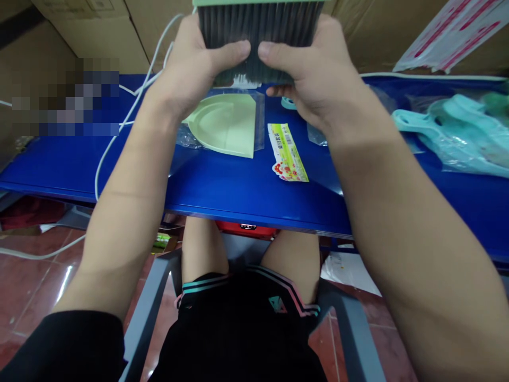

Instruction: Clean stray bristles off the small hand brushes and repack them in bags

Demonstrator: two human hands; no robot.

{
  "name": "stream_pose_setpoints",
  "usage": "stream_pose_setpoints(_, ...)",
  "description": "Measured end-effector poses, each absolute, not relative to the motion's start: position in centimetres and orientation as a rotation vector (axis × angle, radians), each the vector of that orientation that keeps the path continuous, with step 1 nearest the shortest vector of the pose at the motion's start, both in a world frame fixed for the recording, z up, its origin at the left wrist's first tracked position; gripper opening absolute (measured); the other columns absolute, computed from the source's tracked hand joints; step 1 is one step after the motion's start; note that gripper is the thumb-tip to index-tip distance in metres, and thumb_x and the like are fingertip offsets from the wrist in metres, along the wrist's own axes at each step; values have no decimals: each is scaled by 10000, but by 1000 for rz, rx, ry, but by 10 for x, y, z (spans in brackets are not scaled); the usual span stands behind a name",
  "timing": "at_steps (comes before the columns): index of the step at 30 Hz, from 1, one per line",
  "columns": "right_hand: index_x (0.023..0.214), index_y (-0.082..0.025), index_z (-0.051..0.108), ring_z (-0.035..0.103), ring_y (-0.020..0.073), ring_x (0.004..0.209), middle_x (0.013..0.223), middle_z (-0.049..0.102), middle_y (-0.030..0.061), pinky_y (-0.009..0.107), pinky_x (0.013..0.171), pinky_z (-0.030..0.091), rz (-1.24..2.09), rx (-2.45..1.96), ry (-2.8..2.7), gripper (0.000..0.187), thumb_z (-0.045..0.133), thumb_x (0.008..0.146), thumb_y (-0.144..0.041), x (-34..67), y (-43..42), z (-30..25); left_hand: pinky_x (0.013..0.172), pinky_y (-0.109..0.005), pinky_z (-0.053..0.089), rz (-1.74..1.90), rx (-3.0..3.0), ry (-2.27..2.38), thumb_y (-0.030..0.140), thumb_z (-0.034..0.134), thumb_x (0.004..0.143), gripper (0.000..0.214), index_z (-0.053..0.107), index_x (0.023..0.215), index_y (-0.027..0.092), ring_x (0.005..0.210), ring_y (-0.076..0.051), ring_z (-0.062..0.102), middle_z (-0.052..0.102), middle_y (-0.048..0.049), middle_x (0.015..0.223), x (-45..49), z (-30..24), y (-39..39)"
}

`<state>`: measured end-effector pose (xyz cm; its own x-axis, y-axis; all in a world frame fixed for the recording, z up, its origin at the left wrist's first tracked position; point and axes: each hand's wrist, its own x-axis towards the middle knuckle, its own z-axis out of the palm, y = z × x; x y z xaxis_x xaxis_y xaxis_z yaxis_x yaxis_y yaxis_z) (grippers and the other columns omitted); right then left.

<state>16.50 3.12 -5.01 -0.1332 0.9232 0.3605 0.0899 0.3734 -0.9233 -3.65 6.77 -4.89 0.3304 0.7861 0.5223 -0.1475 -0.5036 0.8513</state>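
Note:
Both my hands are raised at the top centre and grip a small brush point(260, 32) with dark grey bristles and a pale green top edge. My left hand point(194, 66) wraps the bristles from the left, thumb across the front. My right hand point(314, 69) holds them from the right, thumb meeting the left one. Below the brush, a pale green dustpan point(225, 124) lies flat in a clear plastic bag on the blue table point(238, 191). A yellow-green printed label card point(287, 152) lies just right of the dustpan.
Light blue plastic items in clear bags point(457, 132) lie at the right of the table. A white cable point(107, 148) runs over the left side down to the floor. Cardboard boxes point(119, 26) stand behind the table. I sit on a grey-framed chair point(147, 297) over red floor tiles.

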Motion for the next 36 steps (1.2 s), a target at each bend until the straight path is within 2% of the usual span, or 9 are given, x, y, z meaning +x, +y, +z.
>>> stream_pose_setpoints(3, 909, -326, 623, 696, 165, 961, 963, 696, -30, 231, 565, 542, 961, -930, -1492, 153, 762, 861, -284, 164, 27, -45, 601, -304, 509, 1335, 1672, 660, 178, 865, 725, 244, 712, 916, 179, 762, -187, 693, 715, -16, 873, -35, -47, 63)
stream_pose_setpoints(6, 949, -262, 634, 669, 110, 798, 892, 666, -27, 176, 500, 464, 1003, -901, -1459, 69, 673, 929, -209, 164, 26, -42, 567, -285, 505, 1362, 1640, 695, 143, 811, 770, 193, 698, 921, 186, 720, -179, 710, 738, -12, 850, -33, -43, 59)
stream_pose_setpoints(11, 871, -215, 607, 593, 47, 623, 809, 616, -56, 131, 441, 397, 1019, -807, -1377, 156, 577, 1023, -209, 166, 28, -39, 638, -268, 541, 1433, 1565, 721, 125, 708, 905, 109, 625, 976, 132, 710, -155, 716, 685, 7, 815, -32, -39, 53)
stream_pose_setpoints(17, 754, -168, 597, 468, 18, 486, 627, 466, -83, 123, 376, 397, 931, -830, -1289, 296, 550, 1026, -62, 168, 37, -39, 763, -343, 643, 1440, 1520, 793, 1, 597, 936, 148, 613, 987, 139, 771, -151, 720, 679, 6, 887, -31, -36, 54)
stream_pose_setpoints(21, 713, -157, 603, 486, 12, 478, 583, 495, -100, 109, 356, 409, 896, -826, -1310, 304, 617, 987, -25, 170, 40, -40, 970, -446, 659, 1446, 1477, 901, -39, 502, 986, 184, 594, 1067, 99, 1079, -206, 770, 641, 15, 942, -29, -29, 47)
stream_pose_setpoints(24, 736, -151, 624, 492, 17, 460, 570, 510, -113, 119, 336, 393, 910, -826, -1309, 280, 610, 984, -21, 169, 39, -39, 1014, -555, 635, 1408, 1458, 905, -27, 478, 1016, 193, 546, 1185, 36, 1264, -283, 729, 618, 11, 966, -29, -26, 41)
stream_pose_setpoints(29, 887, -146, 693, 525, 39, 515, 661, 580, -112, 152, 338, 396, 920, -826, -1286, 160, 626, 977, -31, 168, 39, -41, 1089, -570, 649, 1425, 1416, 808, -35, 548, 956, 198, 618, 1012, 141, 1218, -303, 750, 677, -25, 979, -32, -30, 47)
stream_pose_setpoints(33, 825, -159, 694, 548, 45, 575, 696, 584, -82, 142, 390, 420, 903, -839, -1308, 166, 682, 967, -74, 173, 44, -44, 1023, -652, 627, 1394, 1440, 732, -54, 450, 984, 243, 592, 1156, 43, 1261, -312, 741, 650, -23, 966, -34, -33, 52)
stream_pose_setpoints(36, 780, -200, 662, 551, 56, 592, 696, 553, -64, 141, 413, 422, 919, -843, -1318, 229, 668, 990, -110, 175, 46, -45, 1003, -644, 618, 1400, 1437, 756, -62, 413, 996, 249, 549, 1188, 20, 1253, -295, 745, 633, -11, 955, -33, -33, 51)
